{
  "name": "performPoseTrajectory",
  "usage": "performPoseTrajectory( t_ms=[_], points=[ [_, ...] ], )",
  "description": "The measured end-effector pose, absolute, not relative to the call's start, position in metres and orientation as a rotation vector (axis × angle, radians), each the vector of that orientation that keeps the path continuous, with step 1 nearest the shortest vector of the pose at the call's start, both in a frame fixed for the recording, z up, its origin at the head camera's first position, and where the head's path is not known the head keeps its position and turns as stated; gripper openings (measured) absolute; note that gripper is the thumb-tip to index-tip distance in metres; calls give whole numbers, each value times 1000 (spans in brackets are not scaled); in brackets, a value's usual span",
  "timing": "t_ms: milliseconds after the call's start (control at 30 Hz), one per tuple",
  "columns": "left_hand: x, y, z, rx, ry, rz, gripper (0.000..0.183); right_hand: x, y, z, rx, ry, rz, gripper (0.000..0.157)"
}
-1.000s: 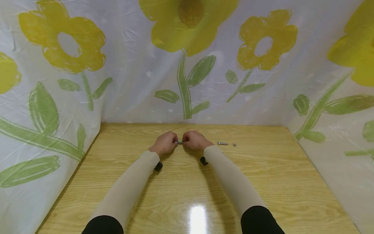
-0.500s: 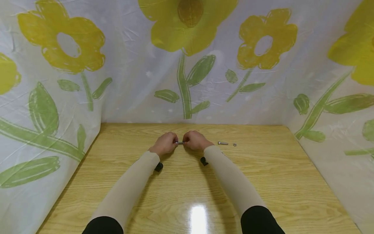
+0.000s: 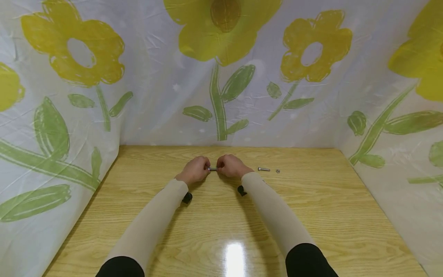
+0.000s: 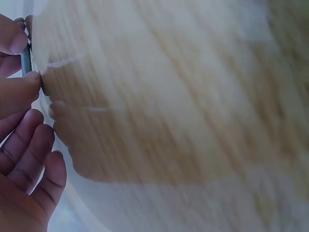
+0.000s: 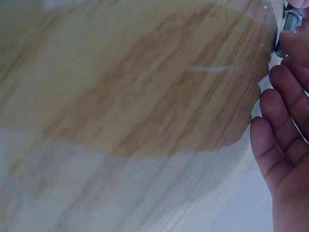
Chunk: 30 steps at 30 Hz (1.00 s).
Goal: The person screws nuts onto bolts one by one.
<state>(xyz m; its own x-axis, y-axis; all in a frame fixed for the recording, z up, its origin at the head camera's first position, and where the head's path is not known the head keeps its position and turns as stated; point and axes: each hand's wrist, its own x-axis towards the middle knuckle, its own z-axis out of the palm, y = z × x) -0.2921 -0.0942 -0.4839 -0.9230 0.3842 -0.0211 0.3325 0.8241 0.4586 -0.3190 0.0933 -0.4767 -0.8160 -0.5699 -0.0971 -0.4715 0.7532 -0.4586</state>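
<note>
Between my two hands runs a small silver bolt (image 3: 214, 169), lying crosswise just above the wooden table. My left hand (image 3: 195, 169) pinches its left end, where a wider nut-like piece (image 5: 293, 11) shows in the right wrist view. Thumb and fingers of my right hand (image 3: 232, 166) pinch the threaded shaft near its right end. In the left wrist view a stretch of ribbed shaft (image 4: 26, 63) appears between the fingertips of both hands. I cannot tell whether the piece at the left end is a nut or the bolt's head.
Right of the hands, a second silver bolt (image 3: 264, 169) lies on the table (image 3: 311, 215) with a loose nut (image 3: 278, 171) beside it. A flower-printed cloth (image 3: 155, 77) rises along the table's back and sides. Dark wrist cameras (image 3: 187, 197) hang under the sleeves.
Both hands stay in nearly the same place around the bolt. Only slight shifts of the left hand's fingers show; the loose bolt and nut have not moved.
</note>
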Motion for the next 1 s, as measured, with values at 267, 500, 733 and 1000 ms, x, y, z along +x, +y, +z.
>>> performPoseTrajectory(
  t_ms=[267,500,733,1000],
  points=[
    [-289,-98,-485,573,2876,771,20,-314,97,-475,-825,2718,-679,11],
    [-286,-101,-483,541,2879,829,24,-311,104,-475,-870,2746,-728,11],
    [-279,-103,-481,580,2902,842,19,-307,112,-476,-876,2731,-775,14],
    [-273,-102,-481,629,2924,880,16,-299,117,-473,-907,2743,-798,10]
  ],
)
